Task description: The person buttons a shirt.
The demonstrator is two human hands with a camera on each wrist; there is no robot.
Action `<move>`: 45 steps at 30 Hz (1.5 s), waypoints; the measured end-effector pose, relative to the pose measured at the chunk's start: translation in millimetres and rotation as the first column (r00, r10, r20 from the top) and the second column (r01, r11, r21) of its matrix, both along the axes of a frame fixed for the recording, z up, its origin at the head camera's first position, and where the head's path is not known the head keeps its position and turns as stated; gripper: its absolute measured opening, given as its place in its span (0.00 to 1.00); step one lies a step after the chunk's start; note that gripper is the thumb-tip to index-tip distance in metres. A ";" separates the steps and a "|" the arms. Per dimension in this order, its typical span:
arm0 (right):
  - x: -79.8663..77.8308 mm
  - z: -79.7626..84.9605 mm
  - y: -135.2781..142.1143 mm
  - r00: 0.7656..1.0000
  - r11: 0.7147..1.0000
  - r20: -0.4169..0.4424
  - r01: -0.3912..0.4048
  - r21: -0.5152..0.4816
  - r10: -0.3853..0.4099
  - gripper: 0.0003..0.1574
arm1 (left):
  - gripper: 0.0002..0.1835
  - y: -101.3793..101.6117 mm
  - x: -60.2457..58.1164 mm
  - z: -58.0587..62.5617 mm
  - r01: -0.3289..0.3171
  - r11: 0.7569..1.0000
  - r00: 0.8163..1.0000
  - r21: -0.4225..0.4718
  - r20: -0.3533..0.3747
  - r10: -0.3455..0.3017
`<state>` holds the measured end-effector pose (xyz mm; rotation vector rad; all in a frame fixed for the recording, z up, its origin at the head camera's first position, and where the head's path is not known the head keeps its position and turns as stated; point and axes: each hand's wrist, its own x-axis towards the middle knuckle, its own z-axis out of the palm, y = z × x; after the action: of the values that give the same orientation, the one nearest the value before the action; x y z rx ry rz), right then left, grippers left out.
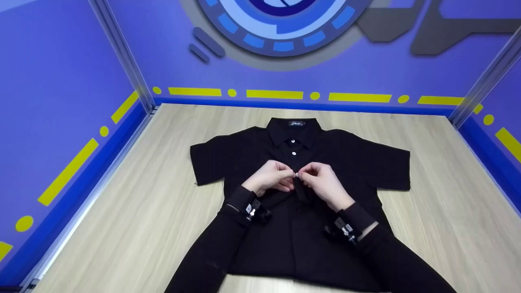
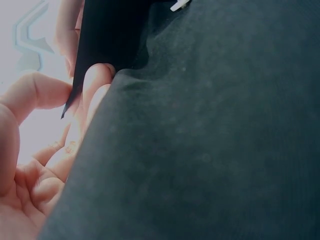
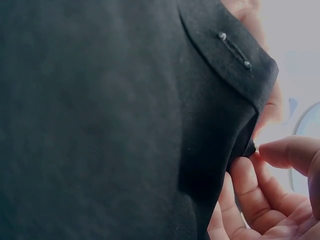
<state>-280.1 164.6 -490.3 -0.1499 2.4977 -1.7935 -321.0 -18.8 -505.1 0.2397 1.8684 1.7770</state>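
A black short-sleeved shirt lies spread front up, its collar toward the back wall. Over the middle of its chest both hands meet at the front opening. The left hand pinches the edge of the black placket between thumb and fingers. Close opposite, the right hand pinches the cloth beside a small white button, which shows between the fingertips of both hands. A buttonhole runs along the lifted strip in the right wrist view. Another white button shows at the top of the left wrist view.
The shirt lies on a light wood-grain table. Blue printed panels with yellow dashes stand along its back and sides, joined by metal posts. Two white buttons sit higher up, near the collar.
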 end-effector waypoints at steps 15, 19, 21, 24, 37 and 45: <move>8.8 20.1 -2.4 0.998 0.999 0.046 -0.031 -0.021 0.032 0.10 | 0.04 -0.8 -0.7 -1.7 0.009 1.000 1.000 0.008 -0.008 -0.009; 16.9 33.3 -5.2 0.998 0.999 0.055 -0.031 -0.017 0.032 0.11 | 0.04 -0.7 -0.8 -1.7 0.011 1.000 1.000 0.014 -0.005 -0.011; 18.1 34.8 -5.2 0.998 0.999 0.054 -0.031 -0.012 0.032 0.11 | 0.04 -0.8 -0.8 -1.6 0.015 1.000 1.000 0.015 -0.004 -0.015; 17.9 34.5 -4.8 0.998 0.999 0.051 -0.034 -0.012 0.035 0.12 | 0.04 -1.1 -0.7 -1.5 0.021 1.000 1.000 0.017 -0.001 -0.021; 12.5 28.0 -2.0 0.995 0.999 0.086 -0.040 -0.034 0.043 0.12 | 0.05 -0.6 -0.6 -1.5 0.022 0.999 1.000 0.025 0.000 -0.022; -2.5 3.8 4.4 0.996 0.998 0.084 -0.019 -0.056 0.023 0.11 | 0.05 0.0 -0.8 -3.1 -0.013 0.999 1.000 0.039 0.018 0.013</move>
<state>-282.6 169.0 -486.5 -0.0998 2.3820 -1.8211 -321.8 -18.8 -508.2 0.2262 1.8287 1.8196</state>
